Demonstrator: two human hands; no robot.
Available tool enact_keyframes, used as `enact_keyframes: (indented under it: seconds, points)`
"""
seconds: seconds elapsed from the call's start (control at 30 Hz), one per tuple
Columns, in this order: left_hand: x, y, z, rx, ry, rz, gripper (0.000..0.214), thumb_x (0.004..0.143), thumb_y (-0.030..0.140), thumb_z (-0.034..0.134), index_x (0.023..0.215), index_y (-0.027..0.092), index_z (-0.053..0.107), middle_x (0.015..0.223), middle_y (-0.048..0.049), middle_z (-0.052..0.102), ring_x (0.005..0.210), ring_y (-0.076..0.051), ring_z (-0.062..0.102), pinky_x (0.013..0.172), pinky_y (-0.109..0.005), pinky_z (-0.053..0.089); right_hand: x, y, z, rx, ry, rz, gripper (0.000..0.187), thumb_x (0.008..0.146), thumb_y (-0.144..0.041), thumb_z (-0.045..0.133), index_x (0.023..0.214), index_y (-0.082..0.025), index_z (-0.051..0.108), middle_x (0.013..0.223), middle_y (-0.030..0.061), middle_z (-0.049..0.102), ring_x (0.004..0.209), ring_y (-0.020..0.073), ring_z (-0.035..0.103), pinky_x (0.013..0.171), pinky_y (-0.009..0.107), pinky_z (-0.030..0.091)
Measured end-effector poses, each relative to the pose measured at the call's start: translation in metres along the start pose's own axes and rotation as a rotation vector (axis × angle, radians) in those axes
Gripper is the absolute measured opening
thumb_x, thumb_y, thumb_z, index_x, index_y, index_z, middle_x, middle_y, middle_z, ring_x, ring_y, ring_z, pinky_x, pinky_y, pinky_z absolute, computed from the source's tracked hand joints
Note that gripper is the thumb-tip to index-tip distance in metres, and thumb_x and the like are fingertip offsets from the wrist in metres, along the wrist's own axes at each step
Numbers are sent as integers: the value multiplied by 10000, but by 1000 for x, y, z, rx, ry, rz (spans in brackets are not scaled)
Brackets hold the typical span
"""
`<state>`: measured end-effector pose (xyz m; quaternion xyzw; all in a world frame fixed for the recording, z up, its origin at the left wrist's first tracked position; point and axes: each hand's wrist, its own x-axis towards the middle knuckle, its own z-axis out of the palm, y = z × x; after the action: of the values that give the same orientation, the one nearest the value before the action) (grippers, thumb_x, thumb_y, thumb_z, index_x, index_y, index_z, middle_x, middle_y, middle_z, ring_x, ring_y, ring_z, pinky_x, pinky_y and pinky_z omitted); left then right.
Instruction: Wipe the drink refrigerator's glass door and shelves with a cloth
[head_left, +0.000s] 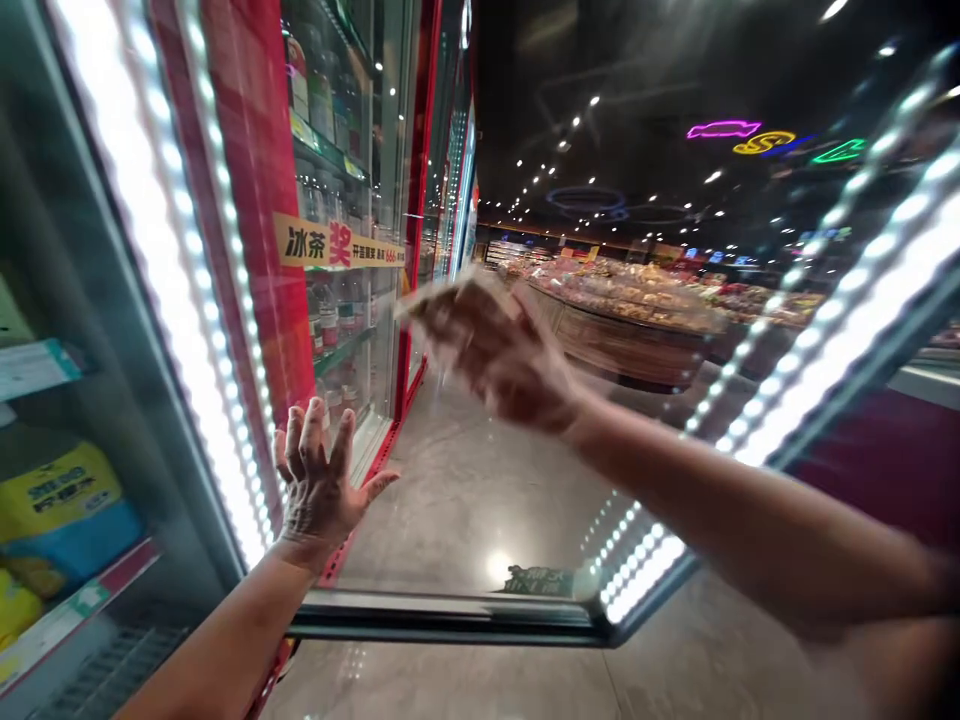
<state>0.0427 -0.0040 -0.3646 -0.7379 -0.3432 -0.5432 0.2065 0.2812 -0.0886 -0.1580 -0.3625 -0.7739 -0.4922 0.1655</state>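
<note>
My left hand (pixel 319 490) has its fingers spread, palm toward the glass pane of a framed cooler door (pixel 450 625), near the lower left of the pane. It holds nothing. Higher up and further right, my right hand (pixel 510 365) reaches across the same glass, strongly smeared by motion. Under its fingers is a flat, pale cloth (pixel 424 298), its edge showing past the fingertips. Blur hides the cloth's exact folds. Whether either palm actually touches the glass I cannot tell.
Bright light strips (pixel 142 220) run along the left, with others on the right. Yellow and blue packs (pixel 71 510) stand on a shelf at left. Beyond the glass are a red-framed drinks cooler (pixel 341 250), a grey floor (pixel 465 520) and a heaped produce display (pixel 637 290).
</note>
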Motion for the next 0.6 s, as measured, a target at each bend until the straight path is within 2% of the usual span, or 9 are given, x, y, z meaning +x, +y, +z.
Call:
enact_keyframes:
  seconds: [0.07,0.1,0.13,0.2,0.27,0.37,0.43,0.53,0.6]
  points:
    - [-2,-4,0,20,9,-18,1197,729,656,796,1659,257,157,1711,-218,167,1590,-424,140,1270,-629,167,50,38,-22,-60,86,209,493,1094,-343,385,1573,-239,440,1653,64,405,1571,350,259,1267,679,46]
    - [-3,-4,0,26,23,-21,1206,725,672,789,1658,238,160,1702,-232,181,1585,-431,149,1267,-628,179,73,50,-29,-68,109,260,502,1102,-345,349,1577,-204,430,1663,85,387,1569,376,243,1254,686,77]
    - [-4,-4,1,29,37,-26,1214,724,685,781,1657,218,161,1693,-247,190,1581,-436,154,1263,-627,191,92,55,-32,-67,119,301,496,1093,-325,371,1563,-189,448,1667,67,385,1576,371,204,1257,664,51]
    - [-11,-3,3,29,53,-58,1220,731,696,766,1655,185,155,1676,-269,200,1573,-439,166,1256,-621,213,109,40,-24,-1,128,268,469,1066,-334,437,1507,-192,508,1648,-6,418,1579,348,187,1265,633,35]
    - [-25,-2,6,25,42,-111,1212,745,688,759,1653,174,143,1664,-278,211,1566,-433,187,1251,-617,228,97,0,0,106,101,183,408,1064,-288,445,1441,-204,578,1635,-23,443,1580,293,225,1287,613,73]
    - [-59,-1,11,11,-14,-190,1226,722,687,781,1648,174,162,1652,-282,227,1556,-440,203,1238,-623,243,46,-74,43,225,-27,-4,442,1047,-171,466,1474,-233,562,1666,-2,390,1582,248,242,1322,556,154]
    - [-84,1,13,-2,-66,-222,1238,685,690,808,1640,186,201,1658,-281,208,1551,-454,203,1227,-640,244,18,-107,60,272,-126,-93,476,1033,-167,494,1506,-208,532,1665,22,387,1572,223,273,1328,480,198]
    - [-110,9,15,2,-125,-288,1237,670,664,831,1630,192,210,1662,-285,164,1557,-458,170,1217,-655,252,21,-114,61,273,-118,-145,412,1025,-163,491,1410,-206,628,1621,9,458,1535,201,349,1295,444,263]
    - [-118,14,16,16,-136,-323,1233,667,662,829,1624,188,214,1653,-296,167,1560,-460,155,1212,-664,255,57,-97,50,219,11,-87,447,1028,-162,333,1074,-170,777,1520,-11,574,1484,205,407,1209,461,363]
